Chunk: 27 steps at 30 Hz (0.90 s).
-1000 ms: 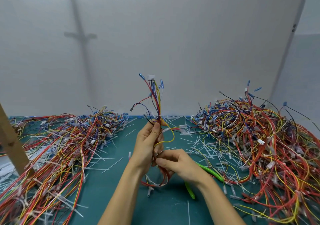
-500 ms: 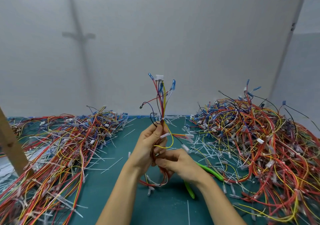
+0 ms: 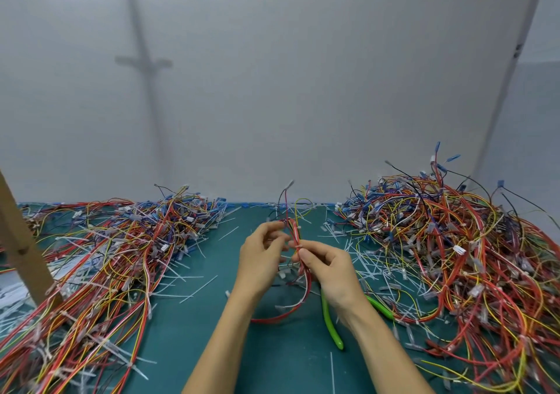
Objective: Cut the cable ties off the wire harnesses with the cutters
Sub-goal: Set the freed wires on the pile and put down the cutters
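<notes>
Step in hand: sorting out one wire harness and looking for a tie, not cutting yet. The right hand pinches the bundle between thumb and forefinger at about its middle. The left hand sits just beside the upper part with loosely curled fingers; cannot tell if they actually grip the wires or only touch them. The harness is held above the teal surface, between the two hands, centre of view. Its long axis is roughly upright: loose wire ends point up and away toward the white wall, and the lower end droops in a red loop down to the surface between the wrists. A small white cable tie seems to sit on the bundle right at the right thumb, too small to be sure. The cutters lie on the surface under the right wrist, held by nobody; green handles splayed, one pointing back toward the person, one out to the right, head hidden under the hand. Judged next move: hand the bundle over to the left, free the right, pick up the cutters, nip the tie without nicking insulation. Big harness piles sit left and right, with cut tie scraps strewn between them.
</notes>
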Motion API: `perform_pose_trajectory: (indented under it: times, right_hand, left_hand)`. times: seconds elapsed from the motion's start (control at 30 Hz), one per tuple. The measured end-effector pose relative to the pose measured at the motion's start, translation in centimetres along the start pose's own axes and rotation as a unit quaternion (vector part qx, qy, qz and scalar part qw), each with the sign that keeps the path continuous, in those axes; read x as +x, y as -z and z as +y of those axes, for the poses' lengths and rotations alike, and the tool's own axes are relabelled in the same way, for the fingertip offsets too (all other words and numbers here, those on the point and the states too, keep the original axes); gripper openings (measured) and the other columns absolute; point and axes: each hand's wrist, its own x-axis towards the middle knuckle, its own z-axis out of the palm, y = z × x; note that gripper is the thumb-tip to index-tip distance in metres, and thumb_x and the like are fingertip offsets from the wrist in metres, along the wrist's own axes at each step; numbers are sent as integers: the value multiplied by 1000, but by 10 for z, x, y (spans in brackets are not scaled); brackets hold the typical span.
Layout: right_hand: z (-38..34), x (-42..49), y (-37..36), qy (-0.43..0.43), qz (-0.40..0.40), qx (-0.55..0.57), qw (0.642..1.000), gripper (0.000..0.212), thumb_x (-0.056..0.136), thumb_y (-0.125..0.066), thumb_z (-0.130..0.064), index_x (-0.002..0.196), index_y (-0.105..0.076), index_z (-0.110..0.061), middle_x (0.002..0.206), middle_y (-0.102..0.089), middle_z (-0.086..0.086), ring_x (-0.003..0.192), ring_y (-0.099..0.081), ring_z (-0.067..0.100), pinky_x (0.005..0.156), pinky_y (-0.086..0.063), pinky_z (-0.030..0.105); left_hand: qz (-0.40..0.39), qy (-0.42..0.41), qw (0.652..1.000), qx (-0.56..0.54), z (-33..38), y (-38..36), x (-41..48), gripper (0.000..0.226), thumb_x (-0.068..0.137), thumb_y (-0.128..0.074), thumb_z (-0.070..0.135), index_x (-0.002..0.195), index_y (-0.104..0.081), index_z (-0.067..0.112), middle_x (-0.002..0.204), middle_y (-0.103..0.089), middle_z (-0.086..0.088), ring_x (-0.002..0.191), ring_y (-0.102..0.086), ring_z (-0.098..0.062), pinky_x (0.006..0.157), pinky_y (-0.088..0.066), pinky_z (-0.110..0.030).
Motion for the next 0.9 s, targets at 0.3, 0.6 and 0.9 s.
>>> perform_pose_trajectory:
  times: [0.3, 0.6, 0.9]
  right_hand:
    - [-3, 7, 13, -45, 67, 158, 984, 24, 93, -55, 2, 114, -66, -2, 103, -75, 6, 69, -64, 16, 54, -52, 28]
    - [-8, 6, 23, -69, 63, 188, 978, 31, 97, -49, -3, 125, -64, -4, 120, -68, 5, 95, -55, 13, 62, -43, 23]
    - [-7, 5, 17, -102, 69, 176, 977, 33, 99, -52, -16, 131, -58, -14, 123, -68, 6, 93, -61, 18, 69, -47, 27]
  left_hand:
    - [-261, 35, 963, 56, -4, 7, -8, 21, 89, -69, 32, 84, -74, 12, 76, -72, -3, 62, -62, -12, 61, -47, -20]
    - [-250, 97, 962, 54, -2, 28, -1, 37, 70, -84, 41, 82, -75, 7, 76, -74, -16, 58, -67, -21, 58, -52, -28]
    - [-165, 55, 985, -19, 6, 20, -3, 17, 90, -66, 19, 81, -73, 6, 73, -70, -8, 49, -64, -18, 52, -51, -20]
